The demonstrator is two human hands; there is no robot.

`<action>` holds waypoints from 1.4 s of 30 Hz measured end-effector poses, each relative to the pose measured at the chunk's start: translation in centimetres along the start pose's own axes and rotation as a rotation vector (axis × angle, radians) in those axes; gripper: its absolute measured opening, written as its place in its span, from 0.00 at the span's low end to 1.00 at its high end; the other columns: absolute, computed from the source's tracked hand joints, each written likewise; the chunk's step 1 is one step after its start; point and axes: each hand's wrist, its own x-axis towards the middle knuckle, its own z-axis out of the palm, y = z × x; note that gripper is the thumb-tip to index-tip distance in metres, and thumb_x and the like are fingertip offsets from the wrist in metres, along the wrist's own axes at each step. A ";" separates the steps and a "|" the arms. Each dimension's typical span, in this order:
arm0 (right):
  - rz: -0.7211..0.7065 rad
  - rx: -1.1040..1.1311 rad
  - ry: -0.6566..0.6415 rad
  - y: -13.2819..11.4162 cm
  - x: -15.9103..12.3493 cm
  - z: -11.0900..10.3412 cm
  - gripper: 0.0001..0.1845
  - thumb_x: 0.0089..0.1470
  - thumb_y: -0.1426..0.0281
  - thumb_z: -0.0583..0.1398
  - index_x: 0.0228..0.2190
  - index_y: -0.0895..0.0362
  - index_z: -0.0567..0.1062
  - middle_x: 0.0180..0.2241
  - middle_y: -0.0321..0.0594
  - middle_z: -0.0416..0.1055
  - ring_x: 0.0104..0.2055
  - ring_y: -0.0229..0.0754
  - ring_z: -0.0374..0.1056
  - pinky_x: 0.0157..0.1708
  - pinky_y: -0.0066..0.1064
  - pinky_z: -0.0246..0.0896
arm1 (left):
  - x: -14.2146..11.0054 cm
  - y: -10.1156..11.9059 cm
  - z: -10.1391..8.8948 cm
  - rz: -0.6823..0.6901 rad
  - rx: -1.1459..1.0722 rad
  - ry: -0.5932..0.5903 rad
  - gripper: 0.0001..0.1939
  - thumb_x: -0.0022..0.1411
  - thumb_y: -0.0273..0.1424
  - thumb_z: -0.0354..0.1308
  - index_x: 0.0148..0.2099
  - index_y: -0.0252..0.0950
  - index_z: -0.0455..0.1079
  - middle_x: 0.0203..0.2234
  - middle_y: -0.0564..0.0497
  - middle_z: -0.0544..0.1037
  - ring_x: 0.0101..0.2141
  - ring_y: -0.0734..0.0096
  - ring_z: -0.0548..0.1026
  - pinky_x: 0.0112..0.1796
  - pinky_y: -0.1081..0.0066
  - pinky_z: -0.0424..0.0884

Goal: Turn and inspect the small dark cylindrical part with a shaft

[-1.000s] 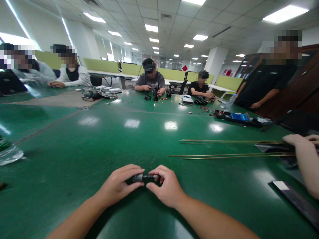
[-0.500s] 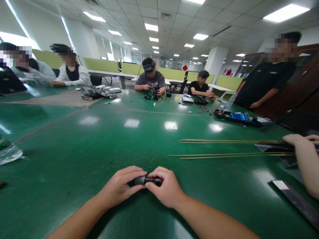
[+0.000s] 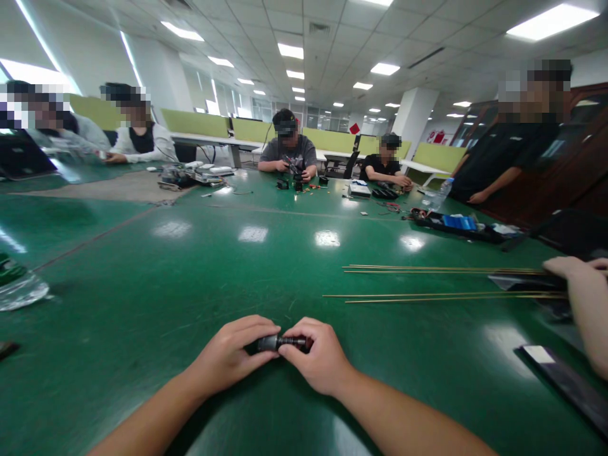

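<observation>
Both hands meet low over the green table at the bottom centre. Between them lies a small dark cylindrical piece (image 3: 268, 343), level, with a wider grey-black body on the left and a thinner, ringed shaft on the right. My left hand (image 3: 240, 345) is closed around the wide body, thumb below and fingers above. The thin shaft is pinched between the thumb and fingers of my right hand (image 3: 316, 351). Its right end is partly hidden by that hand, and I cannot make out the exact kind of piece.
Long thin brass-coloured rods (image 3: 427, 295) lie to the right, near another person's hand (image 3: 570, 269). A dark flat bar (image 3: 565, 386) rests at the lower right, a clear plastic bottle (image 3: 21, 288) at the left. Several people sit or stand around the table beside parts and a black tray (image 3: 489, 234).
The scene has shifted slightly to the right in view. Both hands keep their hold on the dark piece, and a little more of its thin shaft shows.
</observation>
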 end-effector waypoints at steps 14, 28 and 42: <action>0.000 0.003 0.012 0.0 -0.1 -0.1 0.05 0.52 0.70 0.67 0.34 0.55 0.81 0.31 0.36 0.74 0.33 0.39 0.69 0.33 0.29 0.61 | 0.1 0.1 0.0 -0.016 -0.003 0.011 0.20 0.61 0.30 0.66 0.55 0.41 0.72 0.45 0.46 0.78 0.45 0.65 0.77 0.47 0.68 0.75; 0.023 0.011 0.020 -0.1 -0.1 0.0 0.04 0.52 0.70 0.67 0.33 0.56 0.81 0.29 0.36 0.73 0.30 0.38 0.67 0.31 0.27 0.60 | -0.4 -0.3 0.0 -0.039 0.006 0.013 0.19 0.60 0.31 0.66 0.54 0.41 0.72 0.45 0.46 0.78 0.46 0.65 0.77 0.48 0.67 0.75; 0.024 0.021 0.023 -0.3 0.0 -0.2 0.04 0.52 0.71 0.67 0.32 0.56 0.80 0.28 0.36 0.71 0.29 0.37 0.66 0.29 0.27 0.59 | -0.2 -0.1 -0.2 -0.027 -0.002 0.043 0.19 0.60 0.32 0.66 0.54 0.40 0.73 0.44 0.44 0.79 0.45 0.64 0.78 0.46 0.67 0.77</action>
